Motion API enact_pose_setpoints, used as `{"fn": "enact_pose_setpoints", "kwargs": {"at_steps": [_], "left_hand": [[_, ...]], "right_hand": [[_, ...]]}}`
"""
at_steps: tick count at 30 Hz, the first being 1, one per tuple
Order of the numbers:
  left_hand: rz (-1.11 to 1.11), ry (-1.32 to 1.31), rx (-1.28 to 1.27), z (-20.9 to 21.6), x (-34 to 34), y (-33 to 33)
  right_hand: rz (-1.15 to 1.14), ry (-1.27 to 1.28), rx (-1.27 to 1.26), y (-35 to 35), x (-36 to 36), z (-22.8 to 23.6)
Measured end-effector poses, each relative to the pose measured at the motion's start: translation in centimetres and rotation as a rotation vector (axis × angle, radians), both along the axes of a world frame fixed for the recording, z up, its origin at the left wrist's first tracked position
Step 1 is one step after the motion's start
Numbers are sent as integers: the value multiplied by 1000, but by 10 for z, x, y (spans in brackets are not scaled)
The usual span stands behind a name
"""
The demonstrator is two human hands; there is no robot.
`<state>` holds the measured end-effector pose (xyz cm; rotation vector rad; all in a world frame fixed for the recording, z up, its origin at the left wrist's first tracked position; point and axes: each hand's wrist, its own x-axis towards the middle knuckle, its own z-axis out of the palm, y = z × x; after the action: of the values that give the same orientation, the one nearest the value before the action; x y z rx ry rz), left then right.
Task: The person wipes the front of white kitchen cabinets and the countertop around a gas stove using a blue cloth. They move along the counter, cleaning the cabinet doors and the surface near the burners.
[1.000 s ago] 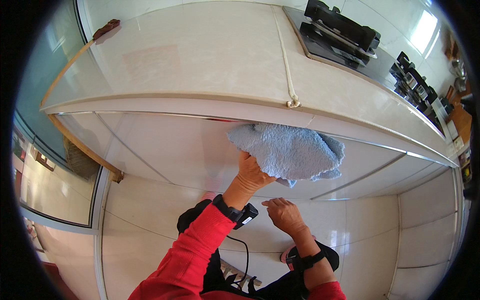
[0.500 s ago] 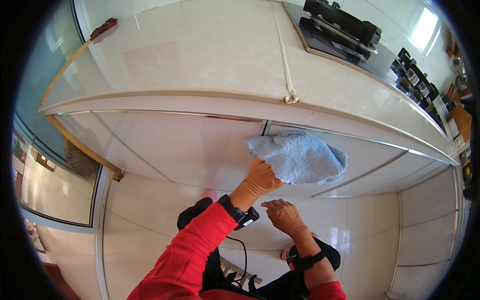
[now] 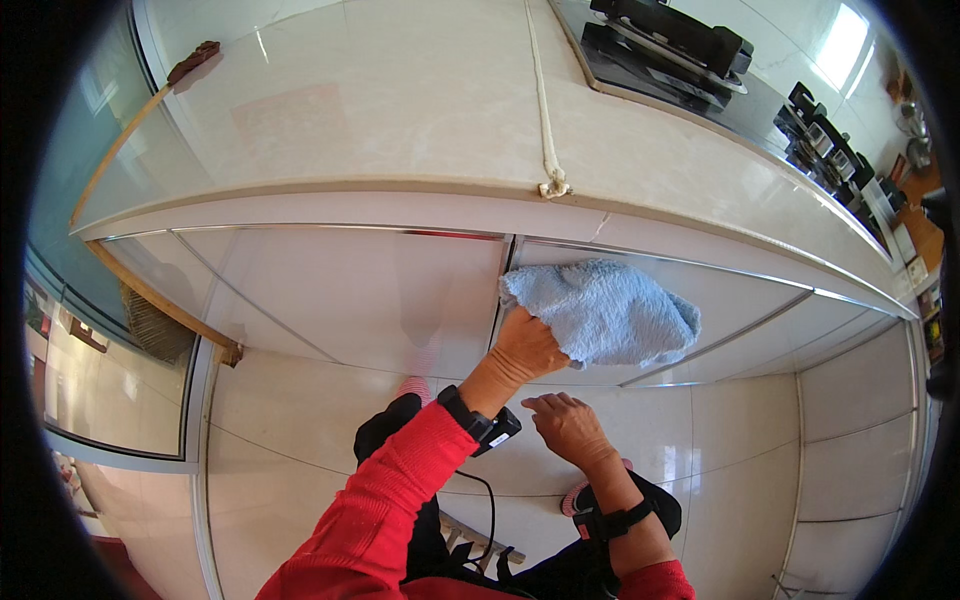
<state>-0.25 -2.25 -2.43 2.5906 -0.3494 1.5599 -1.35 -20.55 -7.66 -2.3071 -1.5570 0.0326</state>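
A light blue terry cloth lies against the pale cabinet door just below the counter. My left hand grips the cloth at its left side, and the fabric hides the fingers. Lower down and to the right, my right hand hangs over my knee with its fingers loosely curled in. Nothing shows in that hand. Each wrist carries a black strap, the left one with a small black box.
Above the cabinets runs a cream countertop with a white cord across it. A black gas stove stands at the far right. To the left, a broom leans beside the glass door.
My left hand and the cloth have shifted slightly right against the cabinet door. The counter and stove sit a little further left in view. My right hand stays put.
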Motion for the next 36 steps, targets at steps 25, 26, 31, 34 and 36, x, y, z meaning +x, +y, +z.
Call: {"fn": "enact_pose_setpoints", "kwargs": {"at_steps": [25,26,31,34,36], "left_hand": [[17,-97,-148,-1,-3,-1],[-9,-86,-132,-1,-3,-2],[-89,7,-27,-7,3,-10],[-76,49,43,-11,5,-11],[-69,115,61,-10,4,-7]], "right_hand": [[35,35,-75,-1,1,-8],[37,33,-46,-1,1,-9],[31,26,-32,2,0,-7],[19,22,-61,2,-1,-6],[18,28,-39,2,-1,-6]]}}
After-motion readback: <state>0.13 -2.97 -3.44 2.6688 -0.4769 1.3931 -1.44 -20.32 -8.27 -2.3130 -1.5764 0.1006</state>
